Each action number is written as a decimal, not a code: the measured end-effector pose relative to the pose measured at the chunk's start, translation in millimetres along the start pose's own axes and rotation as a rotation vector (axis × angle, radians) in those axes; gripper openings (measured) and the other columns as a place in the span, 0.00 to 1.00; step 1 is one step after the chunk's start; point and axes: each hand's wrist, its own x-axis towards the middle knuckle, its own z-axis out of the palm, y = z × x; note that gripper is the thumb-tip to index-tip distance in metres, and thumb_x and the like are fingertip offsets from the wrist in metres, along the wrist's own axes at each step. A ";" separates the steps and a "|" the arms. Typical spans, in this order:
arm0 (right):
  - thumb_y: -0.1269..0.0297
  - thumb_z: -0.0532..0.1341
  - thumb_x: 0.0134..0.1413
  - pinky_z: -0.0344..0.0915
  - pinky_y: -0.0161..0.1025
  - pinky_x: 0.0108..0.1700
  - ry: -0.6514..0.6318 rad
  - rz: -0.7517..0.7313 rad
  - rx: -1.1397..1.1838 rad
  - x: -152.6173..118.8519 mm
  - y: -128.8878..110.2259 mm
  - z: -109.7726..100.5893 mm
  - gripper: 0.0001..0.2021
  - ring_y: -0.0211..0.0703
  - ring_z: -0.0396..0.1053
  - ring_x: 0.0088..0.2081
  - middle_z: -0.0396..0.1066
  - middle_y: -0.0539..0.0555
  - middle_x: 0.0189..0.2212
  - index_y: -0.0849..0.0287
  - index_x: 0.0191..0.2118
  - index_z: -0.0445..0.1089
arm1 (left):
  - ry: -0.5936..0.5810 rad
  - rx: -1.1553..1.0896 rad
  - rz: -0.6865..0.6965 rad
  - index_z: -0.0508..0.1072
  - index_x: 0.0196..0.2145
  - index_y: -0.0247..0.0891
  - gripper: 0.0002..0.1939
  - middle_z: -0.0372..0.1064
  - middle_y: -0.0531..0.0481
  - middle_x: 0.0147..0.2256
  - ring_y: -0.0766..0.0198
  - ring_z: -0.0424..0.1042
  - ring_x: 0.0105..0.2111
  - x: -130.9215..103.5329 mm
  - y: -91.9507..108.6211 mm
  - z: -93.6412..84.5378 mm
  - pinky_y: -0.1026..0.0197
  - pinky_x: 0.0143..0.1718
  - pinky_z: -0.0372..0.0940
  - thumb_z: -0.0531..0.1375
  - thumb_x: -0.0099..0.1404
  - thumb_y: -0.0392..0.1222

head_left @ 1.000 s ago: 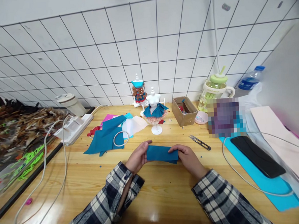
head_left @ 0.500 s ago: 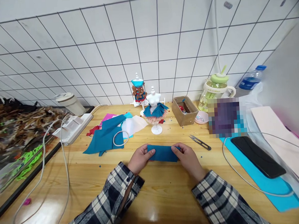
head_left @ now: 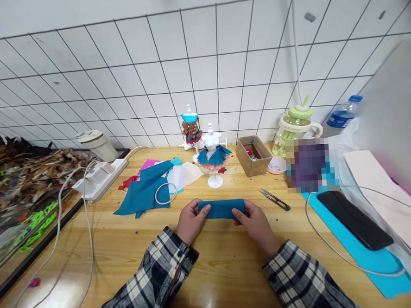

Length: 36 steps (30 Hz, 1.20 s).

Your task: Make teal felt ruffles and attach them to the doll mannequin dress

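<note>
A narrow teal cloth strip (head_left: 220,209) is stretched level above the wooden table between my two hands. My left hand (head_left: 193,220) pinches its left end, thumb on top. At the right end, my right hand (head_left: 254,220) grips it between thumb and fingers. Behind the strip stands a small white mannequin (head_left: 212,141) in a teal and pink skirt. A second mannequin (head_left: 191,130), with a blue top and brown and red trim, is farther back. Larger teal cloth (head_left: 141,190) lies to the left with a white ring (head_left: 165,193) on it.
Thread snips (head_left: 275,199) lie right of my hands. Behind them are a cardboard box (head_left: 259,164) and a pink dish (head_left: 276,165). A black phone (head_left: 355,220) rests on blue sheeting at the right, crossed by a cable. A power strip (head_left: 102,181) sits at the left.
The cloth strip now looks narrower and more level. My right thumb has moved slightly left and down along it. The view has shifted a little.
</note>
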 end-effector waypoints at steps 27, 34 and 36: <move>0.59 0.60 0.52 0.67 0.44 0.40 -0.015 -0.137 -0.216 -2.2 1.6 15.8 0.11 0.49 0.72 0.36 0.76 0.55 0.33 0.59 0.38 0.73 | -0.073 -0.038 0.039 0.77 0.31 0.34 0.17 0.74 0.46 0.31 0.60 0.70 0.32 -8.3 11.8 8.6 0.61 0.35 0.65 0.65 0.53 0.53; 0.60 0.58 0.53 0.66 0.38 0.35 -0.027 -0.174 -0.313 -3.7 -1.6 10.5 0.11 0.44 0.69 0.34 0.74 0.54 0.32 0.59 0.38 0.72 | -0.178 -0.114 -0.072 0.77 0.29 0.34 0.15 0.75 0.48 0.29 0.61 0.71 0.30 -7.8 9.6 7.0 0.60 0.36 0.66 0.67 0.51 0.50; 0.60 0.58 0.53 0.65 0.38 0.35 -0.040 -0.175 -0.310 -3.7 -0.9 11.3 0.11 0.44 0.69 0.34 0.74 0.54 0.32 0.59 0.39 0.71 | -0.165 -0.128 -0.061 0.77 0.30 0.34 0.15 0.75 0.47 0.29 0.60 0.72 0.31 -7.8 8.8 7.9 0.59 0.37 0.66 0.67 0.51 0.50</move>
